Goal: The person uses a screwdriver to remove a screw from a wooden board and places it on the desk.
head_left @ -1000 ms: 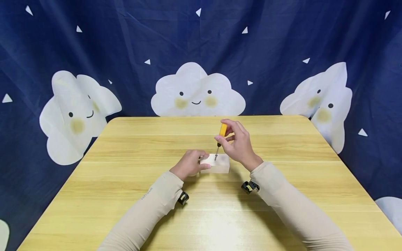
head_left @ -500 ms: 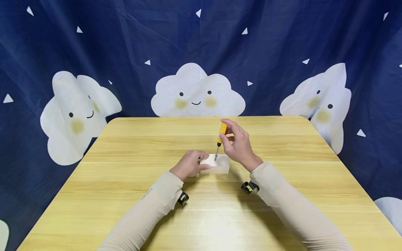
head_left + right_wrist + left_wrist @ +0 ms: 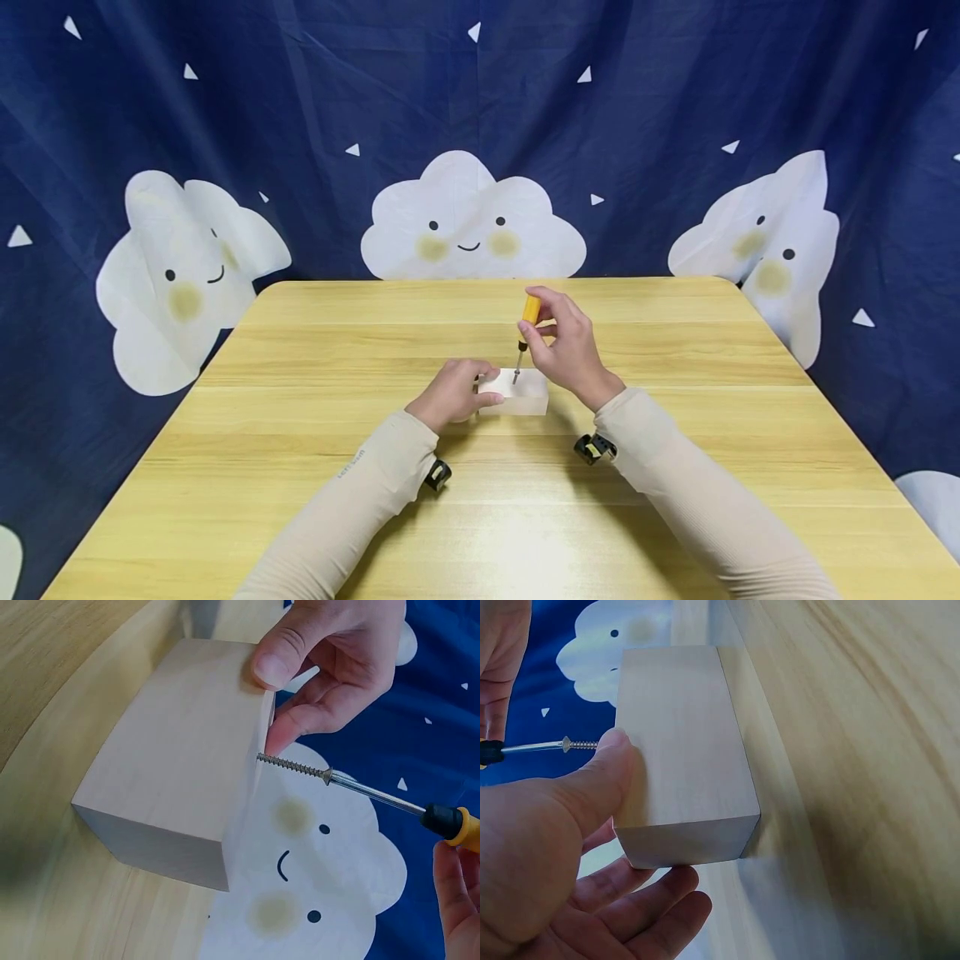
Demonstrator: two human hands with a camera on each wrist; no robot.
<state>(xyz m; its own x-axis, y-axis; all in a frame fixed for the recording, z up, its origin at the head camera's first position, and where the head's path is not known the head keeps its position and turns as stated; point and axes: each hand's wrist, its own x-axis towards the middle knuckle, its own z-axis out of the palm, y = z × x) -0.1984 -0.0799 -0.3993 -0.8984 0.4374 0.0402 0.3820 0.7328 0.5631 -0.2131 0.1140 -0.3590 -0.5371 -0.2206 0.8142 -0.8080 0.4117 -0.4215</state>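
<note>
A pale wooden block lies on the table, and my left hand grips its left end between thumb and fingers. In the right wrist view a screw stands out from the block's top face with most of its thread showing. The shaft of a screwdriver meets the screw's head in line with it. My right hand pinches the screwdriver's yellow handle, thumb on its lower part and index finger over its end. The screwdriver leans slightly to the right.
The wooden table spreads around the block on every side. Behind it hangs a dark blue curtain printed with white clouds. Black wrist cameras sit under both of the person's sleeves, close above the tabletop.
My right thumb shifts up the handle and then back down, while the handle's top moves a little. The block, screw and left hand stay in place.
</note>
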